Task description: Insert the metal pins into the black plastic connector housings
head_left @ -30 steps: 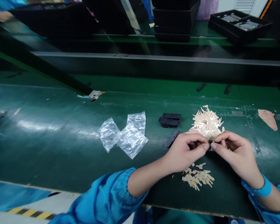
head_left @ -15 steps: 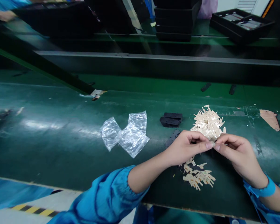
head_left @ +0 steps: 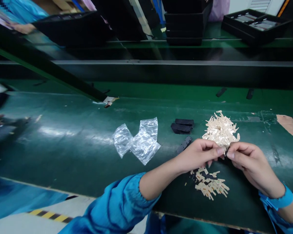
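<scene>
My left hand [head_left: 202,154] and my right hand [head_left: 249,159] meet fingertip to fingertip, both pinched on a small piece, partly pale and partly dark, mostly hidden by the fingers. Just beyond them rises a heap of small cream-coloured flat pieces [head_left: 220,127]. A looser pile of similar cream pieces [head_left: 212,184], with a few dark bits among them, lies nearer to me. To the left of my left hand are a flat black strip with small holes [head_left: 185,144] and a stack of black strips [head_left: 182,126].
A crumpled clear plastic bag [head_left: 144,142] lies left of the black strips on the green bench [head_left: 70,159]. A slanted green bar [head_left: 63,79] comes down at left. Black trays [head_left: 184,27] stand on the shelf behind. Another person's hand [head_left: 24,28] is at upper left.
The view has shifted slightly, so the bench things sit a little further right. My fingertips have parted a little, and a dark bit shows between them. A dark-and-white object has appeared at the left edge.
</scene>
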`<state>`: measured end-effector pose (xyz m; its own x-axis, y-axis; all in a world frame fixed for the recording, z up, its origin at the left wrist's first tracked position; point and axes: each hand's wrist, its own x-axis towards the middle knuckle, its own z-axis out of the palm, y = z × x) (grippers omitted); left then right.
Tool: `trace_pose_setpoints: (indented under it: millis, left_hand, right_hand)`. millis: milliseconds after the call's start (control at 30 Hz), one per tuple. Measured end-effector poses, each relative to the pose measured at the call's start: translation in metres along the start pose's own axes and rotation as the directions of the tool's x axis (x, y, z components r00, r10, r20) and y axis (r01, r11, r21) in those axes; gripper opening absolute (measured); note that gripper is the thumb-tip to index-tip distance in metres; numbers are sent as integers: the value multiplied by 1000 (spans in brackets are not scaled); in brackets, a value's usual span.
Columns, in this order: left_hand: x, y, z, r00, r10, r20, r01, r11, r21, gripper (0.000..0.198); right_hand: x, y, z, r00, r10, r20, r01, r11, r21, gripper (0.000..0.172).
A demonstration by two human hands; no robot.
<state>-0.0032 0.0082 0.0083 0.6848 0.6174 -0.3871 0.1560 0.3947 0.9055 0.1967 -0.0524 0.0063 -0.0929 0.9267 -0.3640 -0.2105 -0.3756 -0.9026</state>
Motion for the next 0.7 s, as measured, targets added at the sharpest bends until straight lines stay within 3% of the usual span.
trace_pose_setpoints:
  millis: [67,133,200,267,300,367,533,600,700]
  left_hand:
    - [-10,9,-13,990,91,-106,-67,976,209,40]
    - [-24,19,-29,960,174,-219,-39,859,511,35]
    - [-37,26,-43,919,206,-336,143,621,770,38]
    - [-45,27,-52,871,175,-460,352,432,830,43]
    - [-47,26,-55,851,143,-506,423,385,820,46]
    - [-48,19,-57,845,73,-529,470,368,802,48]
    - [-46,6,-53,911,12,-413,356,486,798,35]
    - [-47,5,-50,913,33,-406,335,506,795,31]
    - [-50,5,-47,884,165,-436,330,440,835,29]
  right_hand:
    - [1,0,-1,999,12,-31,-12,1000,-17,20]
    - [1,1,-1,998,30,-54,-31,999,-31,21]
    - [2,1,-1,997,37,-63,-40,998,-42,23]
    - [2,2,-1,998,30,-63,-34,998,-60,24]
    - [2,2,0,998,26,-63,-30,997,-71,24]
    - [2,3,-1,998,24,-58,-29,995,-92,24]
    - [3,5,-1,998,26,-51,-32,993,-116,25]
    - [4,6,-1,999,19,-51,-25,992,-122,24]
    - [6,9,2,999,17,-47,-23,992,-121,22]
